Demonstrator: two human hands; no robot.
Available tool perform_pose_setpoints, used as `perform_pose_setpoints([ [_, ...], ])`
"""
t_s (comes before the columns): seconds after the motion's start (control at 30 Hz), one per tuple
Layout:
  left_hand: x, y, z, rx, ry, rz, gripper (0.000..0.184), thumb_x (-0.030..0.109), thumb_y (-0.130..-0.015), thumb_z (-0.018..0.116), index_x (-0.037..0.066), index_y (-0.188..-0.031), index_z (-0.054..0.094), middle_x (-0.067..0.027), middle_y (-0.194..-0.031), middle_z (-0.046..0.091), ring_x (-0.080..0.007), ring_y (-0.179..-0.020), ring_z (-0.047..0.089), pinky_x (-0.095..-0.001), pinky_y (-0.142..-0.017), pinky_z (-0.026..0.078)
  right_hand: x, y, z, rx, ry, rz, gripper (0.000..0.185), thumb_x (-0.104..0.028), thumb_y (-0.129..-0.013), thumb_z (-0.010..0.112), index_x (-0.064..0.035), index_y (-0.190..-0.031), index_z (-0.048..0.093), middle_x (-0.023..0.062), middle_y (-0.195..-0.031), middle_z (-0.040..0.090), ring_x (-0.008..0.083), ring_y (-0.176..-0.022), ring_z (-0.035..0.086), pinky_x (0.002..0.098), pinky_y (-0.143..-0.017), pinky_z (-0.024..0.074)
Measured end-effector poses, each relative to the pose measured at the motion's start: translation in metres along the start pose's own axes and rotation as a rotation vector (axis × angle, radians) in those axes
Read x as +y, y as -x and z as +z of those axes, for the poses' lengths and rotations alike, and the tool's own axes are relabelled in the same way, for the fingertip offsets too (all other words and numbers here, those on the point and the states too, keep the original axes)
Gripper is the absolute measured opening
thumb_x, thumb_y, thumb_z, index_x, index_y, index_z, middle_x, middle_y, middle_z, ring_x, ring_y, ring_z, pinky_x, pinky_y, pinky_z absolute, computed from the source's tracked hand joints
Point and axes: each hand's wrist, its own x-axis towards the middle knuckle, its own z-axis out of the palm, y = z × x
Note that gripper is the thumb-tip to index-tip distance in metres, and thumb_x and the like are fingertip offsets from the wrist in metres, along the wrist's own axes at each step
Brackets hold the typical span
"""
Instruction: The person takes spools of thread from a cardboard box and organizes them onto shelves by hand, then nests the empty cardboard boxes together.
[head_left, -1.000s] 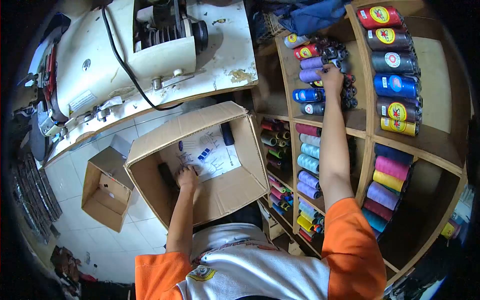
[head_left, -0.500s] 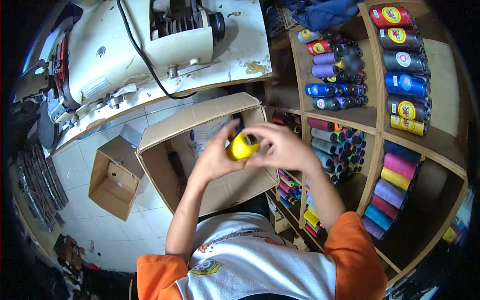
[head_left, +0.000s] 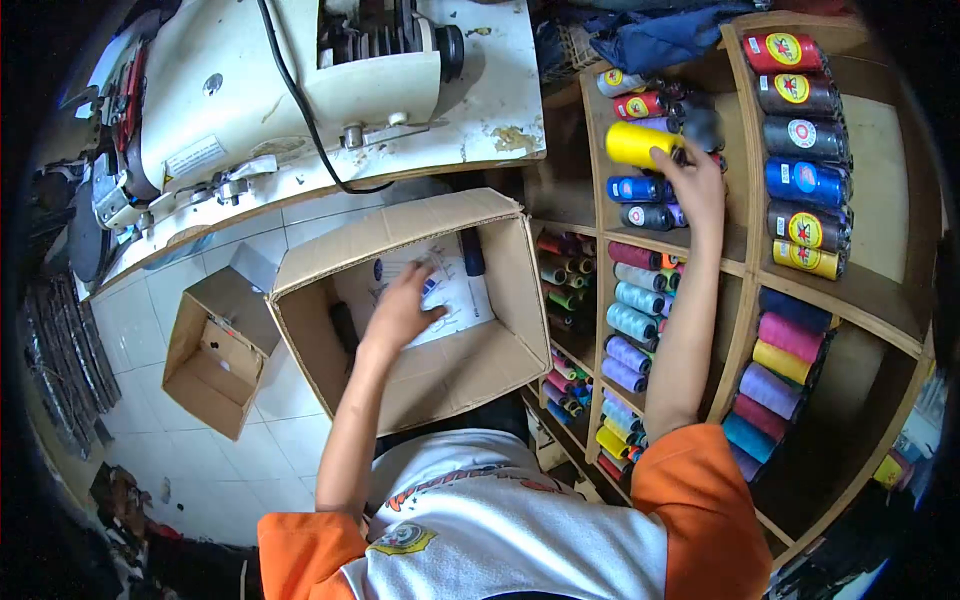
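My right hand [head_left: 692, 172] grips a yellow thread spool [head_left: 636, 145] by one end, in front of the upper shelf compartment. Behind the spool, other spools lie stacked, among them a red one [head_left: 640, 106] above and a blue one [head_left: 636, 189] below. My left hand [head_left: 404, 308], fingers apart and holding nothing, hovers over the open cardboard box [head_left: 450, 375]. Inside the box are a dark spool [head_left: 472, 252] at the far right corner, another dark item [head_left: 343, 325] at the left, and a white printed sheet [head_left: 460, 300].
A wooden shelf [head_left: 752, 200] full of colored spools stands on the right. A white sewing machine [head_left: 240, 90] sits on a table at the upper left. A smaller open box [head_left: 215, 360] rests on the tiled floor [head_left: 190, 460] to the left.
My right hand has carried the yellow spool from above the box up and right to the shelf. My left hand has let go of the spool and moved left.
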Motion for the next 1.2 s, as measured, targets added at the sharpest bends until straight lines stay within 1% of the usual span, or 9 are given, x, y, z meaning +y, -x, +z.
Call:
perform_pose_setpoints([
  [0.03,-0.038,0.006,0.013,-0.022,-0.217,-0.163,0.07,0.022,-0.065,0.079,0.004,-0.125,0.049,-0.0228,-0.127,0.046,-0.038,-0.116,0.048,-0.0397,-0.096,0.043,0.025,-0.021,0.006,0.054,0.088,-0.044,0.052,-0.038,-0.069,0.075,-0.0048,-0.107,0.065,0.0199,-0.086,0.068,0.0299,-0.079,0.067,0.0379,-0.071,0.0503],
  [0.2,-0.148,0.027,0.054,0.203,-0.39,-0.819,0.047,0.021,-0.077,0.063,0.001,-0.119,0.053,-0.0198,-0.128,0.048,-0.0367,-0.117,0.048,-0.0434,-0.091,0.045,0.072,-0.055,0.037,-0.138,0.404,0.091,0.057,-0.04,-0.068,0.075,-0.0025,-0.11,0.064,0.0193,-0.1,0.066,0.0284,-0.091,0.066,0.035,-0.081,0.0491],
  [0.33,-0.231,0.026,0.102,0.473,-0.392,-0.892,0.037,0.022,-0.087,0.046,0.0,-0.114,0.056,-0.0206,-0.124,0.051,-0.0372,-0.117,0.048,-0.0441,-0.088,0.045,0.074,-0.054,0.052,-0.156,0.506,0.076,0.057,-0.039,-0.066,0.074,-0.0057,-0.111,0.064,0.021,-0.103,0.065,0.0334,-0.096,0.064,0.0371,-0.085,0.0478],
  [0.47,-0.273,0.052,0.107,0.256,-0.505,-0.694,0.033,0.019,-0.087,0.048,0.0,-0.111,0.059,-0.0199,-0.117,0.057,-0.035,-0.112,0.052,-0.0426,-0.086,0.046,0.07,-0.057,0.058,-0.255,0.552,0.183,0.058,-0.036,-0.066,0.074,-0.0035,-0.112,0.062,0.0211,-0.106,0.064,0.0327,-0.097,0.063,0.0386,-0.086,0.0479],
  [0.77,-0.096,0.007,0.009,0.086,0.343,-0.466,0.024,0.014,-0.08,0.068,-0.004,-0.096,0.064,-0.0089,-0.082,0.067,-0.0194,-0.073,0.058,-0.0309,-0.073,0.047,0.041,-0.023,0.056,0.059,0.463,0.002,0.052,-0.035,-0.07,0.076,-0.0076,-0.112,0.062,0.0193,-0.106,0.064,0.0338,-0.098,0.062,0.0419,-0.083,0.049],
  [0.83,-0.06,-0.003,0.001,0.024,0.715,-0.435,0.023,0.014,-0.081,0.068,-0.003,-0.097,0.064,-0.0081,-0.084,0.067,-0.0152,-0.073,0.058,-0.0298,-0.071,0.048,-0.058,0.037,0.045,-0.283,-0.033,0.222,0.039,-0.03,-0.076,0.073,-0.0057,-0.105,0.064,0.0139,-0.1,0.066,0.026,-0.091,0.064,0.0358,-0.077,0.0504],
  [0.93,0.027,-0.004,0.006,0.054,1.395,-0.353,0.018,0.012,-0.084,0.067,0.003,-0.099,0.064,-0.0056,-0.087,0.066,-0.0145,-0.077,0.061,-0.0294,-0.074,0.05,-0.073,0.13,0.048,-1.03,-0.434,-0.012,0.039,-0.017,-0.079,0.07,-0.0045,-0.113,0.058,0.0112,-0.111,0.061,0.019,-0.096,0.06,0.0293,-0.086,0.0453],
  [1.1,0.099,-0.016,0.024,0.12,1.527,-0.174,0.02,0.009,-0.086,0.064,0.003,-0.105,0.061,-0.0091,-0.1,0.064,-0.0193,-0.086,0.062,-0.0342,-0.078,0.05,-0.074,0.156,0.032,-0.363,-0.598,0.151,0.042,-0.016,-0.078,0.073,-0.0047,-0.113,0.054,0.0071,-0.1,0.06,0.0161,-0.096,0.056,0.0297,-0.086,0.0436],
  [1.2,0.091,-0.043,0.038,0.242,1.467,-0.202,0.021,0.006,-0.088,0.059,0.001,-0.108,0.058,-0.0119,-0.106,0.062,-0.0211,-0.086,0.064,-0.0339,-0.074,0.052,-0.05,0.111,0.013,-0.17,-0.536,0.233,0.038,-0.016,-0.079,0.073,-0.0044,-0.111,0.054,0.0044,-0.092,0.058,0.0119,-0.078,0.056,0.025,-0.07,0.0468],
])
